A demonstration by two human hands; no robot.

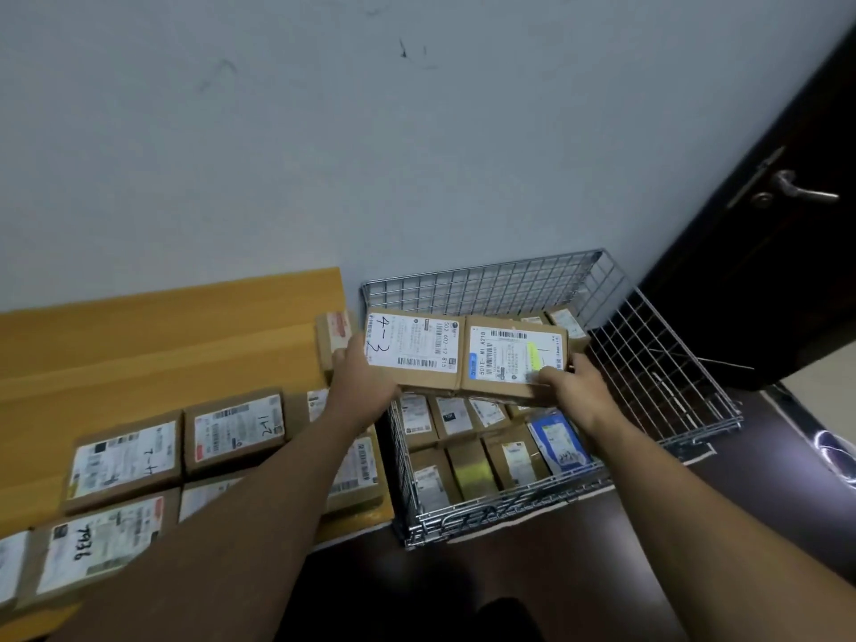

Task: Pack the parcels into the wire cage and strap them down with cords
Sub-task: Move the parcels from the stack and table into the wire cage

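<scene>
Pale wall behind; from the head view, a wooden worktop [162, 331] is sitting left and a wire cage [481, 280] right. Two cardboard parcels [417, 349] are hovering side by side over the cage, left hand [366, 377] gripping one end and right hand [574, 386] fingers [542, 375] curling over the other. They are looking stiff and light, so squeezing inward from both ends seems best.

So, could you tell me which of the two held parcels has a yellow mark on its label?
The right-hand parcel, held by the right hand: its label has a yellow streak and blue strip; the left-hand parcel has a handwritten 4-3 instead.
</scene>
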